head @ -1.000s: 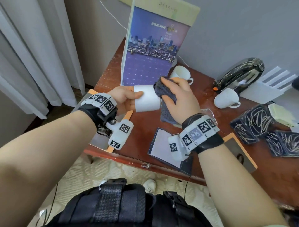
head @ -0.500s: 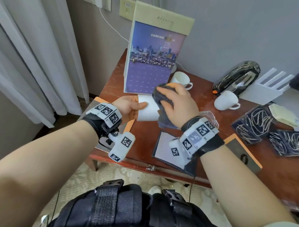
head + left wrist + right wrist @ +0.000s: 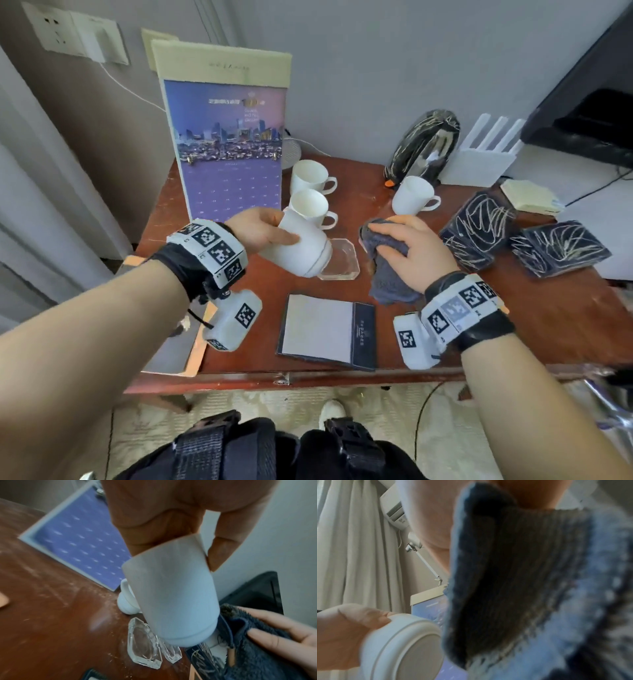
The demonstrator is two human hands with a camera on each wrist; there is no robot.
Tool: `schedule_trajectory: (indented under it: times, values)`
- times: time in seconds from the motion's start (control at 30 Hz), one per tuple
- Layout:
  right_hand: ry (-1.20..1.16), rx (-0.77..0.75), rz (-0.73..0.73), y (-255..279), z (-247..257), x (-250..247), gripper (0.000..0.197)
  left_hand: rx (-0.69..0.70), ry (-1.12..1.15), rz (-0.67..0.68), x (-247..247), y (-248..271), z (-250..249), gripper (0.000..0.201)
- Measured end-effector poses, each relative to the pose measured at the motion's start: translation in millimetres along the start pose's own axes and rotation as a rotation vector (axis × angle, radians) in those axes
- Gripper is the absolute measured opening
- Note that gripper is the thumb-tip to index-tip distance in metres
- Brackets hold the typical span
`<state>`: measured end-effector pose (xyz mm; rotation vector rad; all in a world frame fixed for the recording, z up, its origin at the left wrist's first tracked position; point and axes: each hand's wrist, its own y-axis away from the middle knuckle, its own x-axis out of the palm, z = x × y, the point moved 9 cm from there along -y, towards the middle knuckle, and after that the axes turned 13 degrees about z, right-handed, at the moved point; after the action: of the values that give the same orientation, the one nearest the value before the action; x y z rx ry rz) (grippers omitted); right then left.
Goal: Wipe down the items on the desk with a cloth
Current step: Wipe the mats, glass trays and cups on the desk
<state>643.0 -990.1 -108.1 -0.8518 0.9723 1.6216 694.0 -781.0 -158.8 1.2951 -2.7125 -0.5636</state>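
Observation:
My left hand (image 3: 284,228) grips a white handleless cup (image 3: 301,248) by its rim end. The cup is tilted, its base pointing down and right above a clear glass dish (image 3: 340,258). In the left wrist view the fingers (image 3: 221,553) curl round the cup (image 3: 171,595). My right hand (image 3: 380,240) holds a bunched blue-grey cloth (image 3: 388,277) over the desk, a short gap to the right of the cup. The right wrist view is mostly filled by the cloth (image 3: 522,574), with the cup's base (image 3: 406,646) at lower left.
Three white mugs (image 3: 310,176) (image 3: 308,205) (image 3: 411,195) stand behind the hands on the red-brown desk (image 3: 548,325). A purple calendar stand (image 3: 226,147) rises at back left. A notepad folder (image 3: 325,329) lies near the front edge. Black packets (image 3: 479,226) lie right.
The cloth was pressed against the cup's end; now the hands have parted. My right hand carried the cloth to the right, and my left hand tilted the cup down over the glass dish.

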Motion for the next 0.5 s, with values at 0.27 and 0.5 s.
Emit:
schedule_trajectory:
  times: [0.27,0.5]
  values:
    - [-0.022,0.062,-0.003,-1.7,-88.0,-40.9,0.039,-0.057,-0.723,-0.105,65.8,-87.5,-73.1,0.043]
    - [-0.021,-0.011,0.105,-41.2,-141.7,-61.7,0.039,-0.309,-1.114,-0.120,98.6,-173.2,-97.8,0.033]
